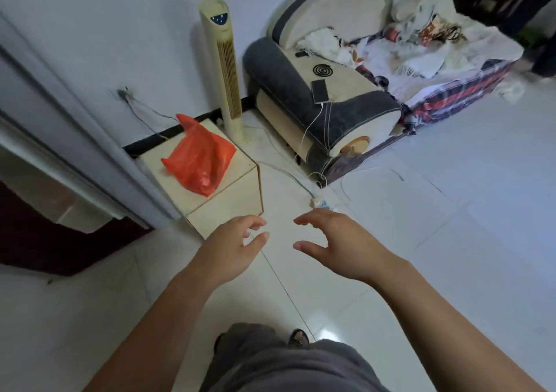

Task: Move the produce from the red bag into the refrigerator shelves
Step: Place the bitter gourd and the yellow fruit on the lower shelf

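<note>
A red plastic bag (200, 158) lies crumpled on top of a low cream-coloured box (231, 194) by the wall; its contents are hidden inside. My left hand (233, 248) hovers over the floor just in front of the box's near corner, fingers apart and curled, holding nothing. My right hand (334, 242) is level with it to the right, also spread and empty. Both hands are well short of the bag. The tall grey panel (45, 96) at the left edge could be the refrigerator, though no shelves show.
A cream tower fan (224, 69) stands behind the box. A grey and cream sofa (325, 96) piled with cloths, with a phone (319, 91) charging on its arm, fills the upper right. Cables and a power strip (318, 202) lie on the white tiled floor (436, 211).
</note>
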Demonstrator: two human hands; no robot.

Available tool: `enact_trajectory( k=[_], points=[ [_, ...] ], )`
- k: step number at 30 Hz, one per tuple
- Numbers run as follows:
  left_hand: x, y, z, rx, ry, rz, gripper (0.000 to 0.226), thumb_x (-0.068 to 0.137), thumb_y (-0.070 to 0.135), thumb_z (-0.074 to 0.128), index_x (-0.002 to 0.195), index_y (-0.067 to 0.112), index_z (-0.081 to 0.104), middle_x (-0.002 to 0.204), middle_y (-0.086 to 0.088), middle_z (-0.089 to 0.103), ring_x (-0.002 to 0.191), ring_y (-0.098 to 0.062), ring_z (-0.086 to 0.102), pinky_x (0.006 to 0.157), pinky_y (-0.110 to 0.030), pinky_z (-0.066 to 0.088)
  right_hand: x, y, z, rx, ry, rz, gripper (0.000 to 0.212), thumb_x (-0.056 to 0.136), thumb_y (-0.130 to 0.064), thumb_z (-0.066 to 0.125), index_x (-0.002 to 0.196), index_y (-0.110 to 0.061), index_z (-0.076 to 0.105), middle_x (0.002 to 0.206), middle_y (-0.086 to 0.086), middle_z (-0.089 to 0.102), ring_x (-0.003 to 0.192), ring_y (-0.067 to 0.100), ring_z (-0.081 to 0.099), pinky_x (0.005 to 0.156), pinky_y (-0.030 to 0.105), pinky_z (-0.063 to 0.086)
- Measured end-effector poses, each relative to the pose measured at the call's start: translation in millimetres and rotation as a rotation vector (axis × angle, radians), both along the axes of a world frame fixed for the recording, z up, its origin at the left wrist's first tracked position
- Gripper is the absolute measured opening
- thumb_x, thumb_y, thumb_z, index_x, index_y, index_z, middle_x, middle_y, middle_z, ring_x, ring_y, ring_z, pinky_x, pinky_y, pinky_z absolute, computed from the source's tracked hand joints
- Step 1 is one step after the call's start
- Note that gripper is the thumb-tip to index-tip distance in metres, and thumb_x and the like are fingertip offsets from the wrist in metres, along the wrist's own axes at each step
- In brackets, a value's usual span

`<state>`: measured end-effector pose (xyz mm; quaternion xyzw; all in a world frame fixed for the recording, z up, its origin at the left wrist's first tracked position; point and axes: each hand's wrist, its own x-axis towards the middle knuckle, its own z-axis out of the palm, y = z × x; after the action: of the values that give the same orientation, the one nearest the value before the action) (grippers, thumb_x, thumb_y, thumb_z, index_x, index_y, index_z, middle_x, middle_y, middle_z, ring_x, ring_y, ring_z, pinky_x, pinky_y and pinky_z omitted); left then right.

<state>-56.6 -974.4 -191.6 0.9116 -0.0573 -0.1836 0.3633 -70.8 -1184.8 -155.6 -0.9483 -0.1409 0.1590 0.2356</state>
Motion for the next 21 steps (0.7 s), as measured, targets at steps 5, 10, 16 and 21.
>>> enact_trajectory(
  k=[5,10,16,21],
  points=[
    [45.3,0.4,-12.0,0.065,0.04,0.052,0.031,0.091,0.037,0.052,0.121,0.028,0.054,0.118,0.012,0.055,0.107,-0.006,0.052,0.092,-0.029,0.045,66.6,-10.1,-17.0,0.053,0.023,0.038,0.047,0.088,-0.047,0.055,0.129,-0.026,0.049,0.129,-0.009,0.053,0.113,0.006,0.049,0.086,0.015,0.036],
    [118.3,-0.7,-29.9,0.045,0.03,0.128,0.032,0.09,0.035,0.053,0.122,0.027,0.055,0.12,0.01,0.056,0.107,-0.008,0.053,0.088,-0.026,0.042,147.8,-6.6,-27.7,0.065,0.055,0.092,0.046,0.087,-0.047,0.056,0.128,-0.027,0.05,0.127,-0.009,0.054,0.11,0.005,0.05,0.085,0.014,0.035],
    [249.1,-30.9,-48.2,0.035,0.053,0.012,0.033,0.091,0.035,0.05,0.121,0.024,0.055,0.121,0.009,0.057,0.108,-0.01,0.054,0.09,-0.026,0.043,257.5,-25.5,-25.7,0.001,0.051,0.031,0.047,0.087,-0.048,0.055,0.129,-0.027,0.05,0.129,-0.008,0.055,0.112,0.008,0.052,0.092,0.021,0.04],
    [348.6,-29.9,-38.3,0.037,0.024,0.007,0.034,0.091,0.035,0.05,0.123,0.022,0.054,0.122,0.007,0.057,0.11,-0.012,0.053,0.095,-0.029,0.043,338.7,-24.5,-27.6,-0.051,0.055,0.05,0.047,0.089,-0.048,0.053,0.131,-0.027,0.048,0.128,-0.007,0.054,0.111,0.01,0.052,0.092,0.023,0.043]
  ],
)
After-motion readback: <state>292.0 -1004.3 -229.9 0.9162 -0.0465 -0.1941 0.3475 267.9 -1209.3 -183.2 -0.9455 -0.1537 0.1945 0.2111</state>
